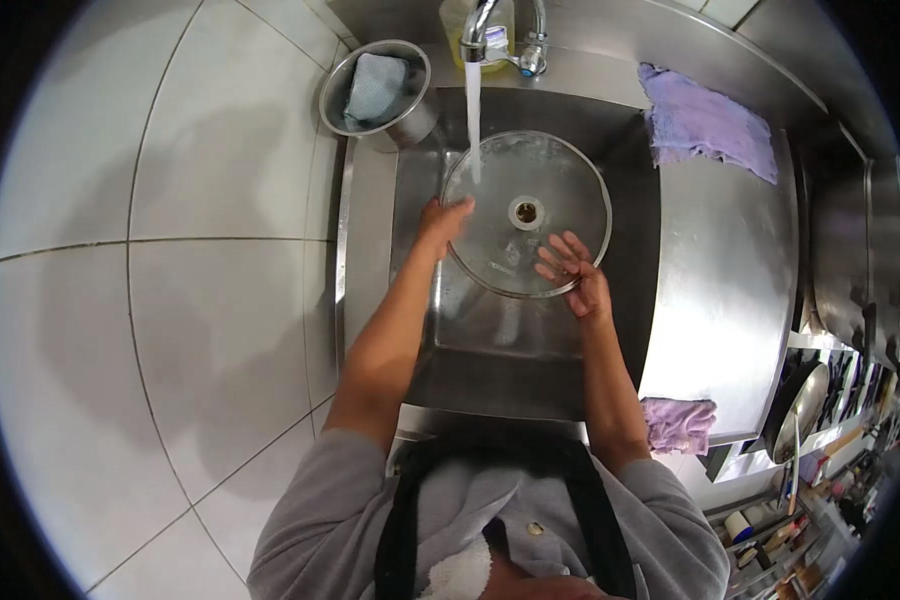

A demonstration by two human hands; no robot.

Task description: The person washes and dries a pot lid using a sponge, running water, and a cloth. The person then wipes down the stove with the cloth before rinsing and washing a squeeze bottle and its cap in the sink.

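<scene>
A round glass pot lid with a metal rim lies flat in my hands, over the sink basin. Its centre carries a round fitting, and drops of water dot the glass. My left hand grips the lid at its left edge, thumb over the rim. At the lower right edge my right hand holds the rim, its spread fingers overlapping the glass. From the tap a stream of water runs down onto the lid's upper left part.
A steel pot with a grey-blue cloth stands at the sink's back left corner. A yellowish bottle is behind the tap. Purple cloths lie on the right steel counter. A pan hangs at right.
</scene>
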